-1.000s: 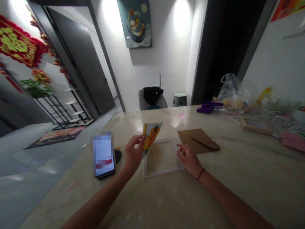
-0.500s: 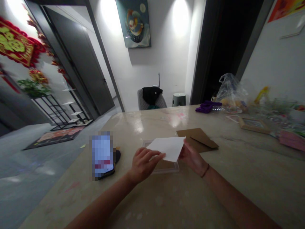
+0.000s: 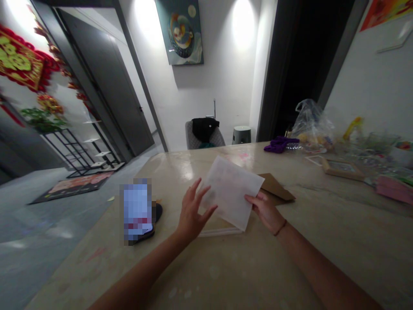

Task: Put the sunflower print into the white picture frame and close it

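Our right hand [image 3: 266,211] has its grip closed on the lower right edge of a thin white sheet [image 3: 230,192], and our left hand [image 3: 193,219] stands open with the fingers apart, just beside the sheet's left edge. The sheet is tilted above a white frame [image 3: 221,232], near the middle of the tabletop [image 3: 258,267], and a brown kraft envelope [image 3: 274,187] lies just behind it. We should pinch softly, so the thin sheet does not crease.
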The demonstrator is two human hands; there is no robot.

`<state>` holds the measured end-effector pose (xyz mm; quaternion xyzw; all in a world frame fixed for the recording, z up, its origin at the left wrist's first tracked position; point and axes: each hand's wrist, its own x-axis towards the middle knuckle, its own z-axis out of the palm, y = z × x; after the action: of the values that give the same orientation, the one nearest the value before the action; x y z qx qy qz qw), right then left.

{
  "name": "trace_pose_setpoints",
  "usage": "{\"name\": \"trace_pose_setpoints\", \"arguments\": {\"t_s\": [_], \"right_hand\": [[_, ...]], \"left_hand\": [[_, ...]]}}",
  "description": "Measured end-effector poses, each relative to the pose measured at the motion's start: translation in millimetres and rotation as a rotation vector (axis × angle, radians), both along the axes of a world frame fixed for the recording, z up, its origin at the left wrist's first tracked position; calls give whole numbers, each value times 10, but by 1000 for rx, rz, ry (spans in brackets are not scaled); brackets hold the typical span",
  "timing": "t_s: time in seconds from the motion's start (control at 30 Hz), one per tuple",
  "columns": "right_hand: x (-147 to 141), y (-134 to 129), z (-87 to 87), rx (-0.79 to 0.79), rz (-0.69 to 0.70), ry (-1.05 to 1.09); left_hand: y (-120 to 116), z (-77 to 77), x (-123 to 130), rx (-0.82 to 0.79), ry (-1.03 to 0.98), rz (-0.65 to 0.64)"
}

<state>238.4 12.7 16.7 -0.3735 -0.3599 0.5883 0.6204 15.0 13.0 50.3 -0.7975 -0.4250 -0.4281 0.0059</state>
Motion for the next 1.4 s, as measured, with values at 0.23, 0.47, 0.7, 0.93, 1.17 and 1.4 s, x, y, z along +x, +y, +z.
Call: {"name": "trace_pose_setpoints", "arguments": {"t_s": [0.23, 0.47, 0.7, 0.93, 1.17, 1.4], "right_hand": [[20, 22, -18, 91, -61, -210], [-17, -78, 16, 567, -631, -1056], [-412, -331, 64, 1041, -526, -1748], [-401, -319, 52, 985, -460, -1700], [-399, -326, 47, 771, -358, -1446], [-414, -313, 55, 722, -360, -1263]], "left_hand": [[95, 10, 45, -875, -511, -96], [97, 13, 17, -844, -762, 50], [38, -24, 71, -847, -833, 31], [-48, 0, 150, -812, -821, -56], [-116, -13, 168, -624, -586, 17], [-175, -37, 210, -502, -453, 35]]}}
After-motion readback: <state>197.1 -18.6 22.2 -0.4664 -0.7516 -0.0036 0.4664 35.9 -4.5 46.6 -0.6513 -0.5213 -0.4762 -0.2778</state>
